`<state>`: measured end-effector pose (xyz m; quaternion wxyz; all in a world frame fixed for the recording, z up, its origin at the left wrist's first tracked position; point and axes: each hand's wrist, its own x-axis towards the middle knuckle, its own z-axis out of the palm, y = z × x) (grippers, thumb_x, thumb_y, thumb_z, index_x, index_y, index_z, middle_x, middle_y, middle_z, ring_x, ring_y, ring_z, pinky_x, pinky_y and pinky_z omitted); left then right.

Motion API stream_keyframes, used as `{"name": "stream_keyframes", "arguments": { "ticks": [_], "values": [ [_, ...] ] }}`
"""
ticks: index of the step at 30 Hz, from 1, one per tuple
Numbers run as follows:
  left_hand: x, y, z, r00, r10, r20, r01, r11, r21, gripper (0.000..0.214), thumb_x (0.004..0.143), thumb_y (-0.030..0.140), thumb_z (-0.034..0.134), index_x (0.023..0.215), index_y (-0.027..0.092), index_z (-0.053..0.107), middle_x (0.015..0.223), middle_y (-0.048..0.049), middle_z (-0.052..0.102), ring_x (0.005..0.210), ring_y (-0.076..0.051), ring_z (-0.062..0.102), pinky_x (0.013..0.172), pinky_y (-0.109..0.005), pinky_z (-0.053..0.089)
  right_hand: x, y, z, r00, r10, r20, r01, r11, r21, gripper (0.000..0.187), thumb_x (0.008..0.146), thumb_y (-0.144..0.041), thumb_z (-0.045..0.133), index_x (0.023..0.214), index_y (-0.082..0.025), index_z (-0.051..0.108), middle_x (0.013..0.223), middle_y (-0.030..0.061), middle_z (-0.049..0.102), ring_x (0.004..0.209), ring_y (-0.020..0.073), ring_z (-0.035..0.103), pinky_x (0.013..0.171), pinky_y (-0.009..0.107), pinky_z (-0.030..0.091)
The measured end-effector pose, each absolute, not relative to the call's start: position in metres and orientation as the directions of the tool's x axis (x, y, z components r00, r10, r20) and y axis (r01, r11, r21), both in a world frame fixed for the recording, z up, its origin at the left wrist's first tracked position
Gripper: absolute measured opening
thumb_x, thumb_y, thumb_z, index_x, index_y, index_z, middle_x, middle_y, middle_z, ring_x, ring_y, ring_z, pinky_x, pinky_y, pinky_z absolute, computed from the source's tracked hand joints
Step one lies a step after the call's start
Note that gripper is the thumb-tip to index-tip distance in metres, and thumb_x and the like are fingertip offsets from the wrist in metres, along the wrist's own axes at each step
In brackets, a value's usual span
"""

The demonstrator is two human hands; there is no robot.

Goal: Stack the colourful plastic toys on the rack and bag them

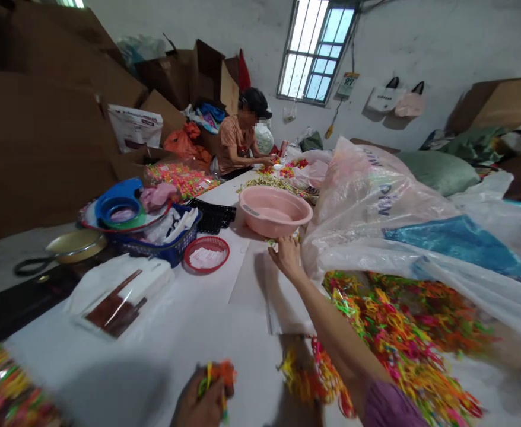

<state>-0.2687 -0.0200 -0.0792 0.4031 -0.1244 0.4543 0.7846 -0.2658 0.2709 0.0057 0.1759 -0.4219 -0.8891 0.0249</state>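
A long white surface runs across the room. Big brown cardboard boxes are stacked far to the left of the fingers. A huge plastic bag lies on the surface just past the right hand. Spilling out below the bag is a big pile of bands in orange, pink, yellow and green, and it sits right beside the right arm. Far ahead of the fingers, another person sits at the end of the surface with both hands among more bright bits.

A pink basin sits just beyond the right hand, almost touching it. To the left of that hand are a blue basket full of odds and ends and a little red basket with white stuff inside.

The left hand is low and near the front. Its fingers are closed, gripping a small bunch of bands. A loose clump of bands lies between the two hands. The right hand's fingers are curled at the edge of the bag, but I cannot tell if they hold anything.
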Motion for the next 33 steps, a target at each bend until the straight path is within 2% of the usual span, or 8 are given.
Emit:
{"name": "stream_keyframes", "arguments": {
  "ticks": [2,5,8,13,18,22,27,33],
  "values": [
    [-0.269,-0.021,-0.045,-0.647,0.542,-0.537,-0.758,-0.376,0.534,0.035,0.038,0.019,0.086,0.067,0.016,0.066,0.073,-0.0016,0.07,0.067,-0.013,0.064,0.062,-0.021,0.052,-0.238,0.214,0.033,-0.773,0.531,0.348,0.514,0.845,-0.148,0.026,0.083,-0.032,0.056,0.103,-0.017,0.061,0.099,0.0098,0.065,0.1,0.0229,0.054,0.098,0.039,0.028],
    [-0.27,-0.029,0.004,-0.687,0.653,-0.318,-0.69,-0.451,0.566,0.03,0.049,0.018,0.082,0.075,0.014,0.067,0.076,-0.0027,0.069,0.068,-0.011,0.063,0.063,-0.02,0.051,-0.186,0.132,0.069,-0.877,0.295,0.38,0.232,0.951,-0.204,0.024,0.082,-0.034,0.059,0.101,-0.019,0.06,0.092,0.0052,0.067,0.089,0.0191,0.058,0.099,0.039,0.027],
    [-0.256,-0.045,0.036,-0.656,0.719,-0.231,-0.673,-0.417,0.611,0.031,0.053,0.018,0.081,0.079,0.014,0.065,0.078,-0.0052,0.069,0.069,-0.013,0.063,0.059,-0.021,0.049,-0.139,0.074,0.093,-0.867,0.252,0.429,0.16,0.958,-0.24,0.022,0.082,-0.031,0.059,0.101,-0.019,0.058,0.091,0.0036,0.067,0.085,0.0177,0.059,0.099,0.04,0.028],
    [-0.21,-0.066,0.055,-0.636,0.742,-0.214,-0.672,-0.395,0.626,0.031,0.05,0.016,0.082,0.075,0.014,0.062,0.078,-0.0049,0.069,0.069,-0.014,0.063,0.058,-0.022,0.048,-0.09,0.032,0.106,-0.814,0.269,0.514,0.245,0.962,-0.116,0.022,0.08,-0.025,0.061,0.101,-0.019,0.059,0.084,0.0042,0.068,0.081,0.0195,0.058,0.092,0.039,0.036],
    [-0.165,-0.059,0.067,-0.603,0.787,-0.13,-0.638,-0.378,0.671,0.031,0.05,0.014,0.081,0.076,0.014,0.063,0.075,-0.002,0.067,0.067,-0.01,0.061,0.059,-0.018,0.047,-0.047,0.01,0.11,-0.753,0.354,0.555,0.315,0.934,-0.168,0.025,0.083,-0.018,0.056,0.107,-0.017,0.058,0.085,0.0075,0.068,0.082,0.0213,0.059,0.081,0.037,0.044],
    [-0.128,-0.05,0.074,-0.527,0.838,-0.143,-0.671,-0.306,0.676,0.031,0.053,0.015,0.081,0.079,0.013,0.064,0.077,-0.0028,0.067,0.069,-0.01,0.061,0.061,-0.018,0.048,-0.01,0.004,0.104,-0.632,0.535,0.561,0.258,0.827,-0.5,0.024,0.085,-0.021,0.053,0.108,-0.016,0.06,0.092,0.0081,0.068,0.082,0.0174,0.062,0.076,0.03,0.049],
    [-0.088,-0.037,0.073,-0.397,0.891,-0.22,-0.753,-0.179,0.633,0.032,0.056,0.016,0.079,0.084,0.014,0.064,0.082,-0.0017,0.067,0.069,-0.01,0.061,0.058,-0.017,0.05,0.029,0.011,0.088,-0.435,0.808,0.398,0.166,0.507,-0.846,0.022,0.081,-0.02,0.058,0.101,-0.021,0.065,0.09,0.0021,0.069,0.076,0.0129,0.063,0.07,0.023,0.051],
    [-0.055,-0.024,0.069,-0.255,0.94,-0.225,-0.791,-0.069,0.609,0.032,0.062,0.016,0.076,0.091,0.015,0.063,0.09,-0.0036,0.068,0.08,-0.015,0.064,0.069,-0.022,0.053,0.059,0.012,0.07,-0.266,0.895,0.357,-0.035,0.361,-0.932,0.022,0.071,-0.021,0.069,0.093,-0.021,0.067,0.077,-0.0007,0.067,0.066,0.0113,0.062,0.064,0.022,0.052]
  ]
}}
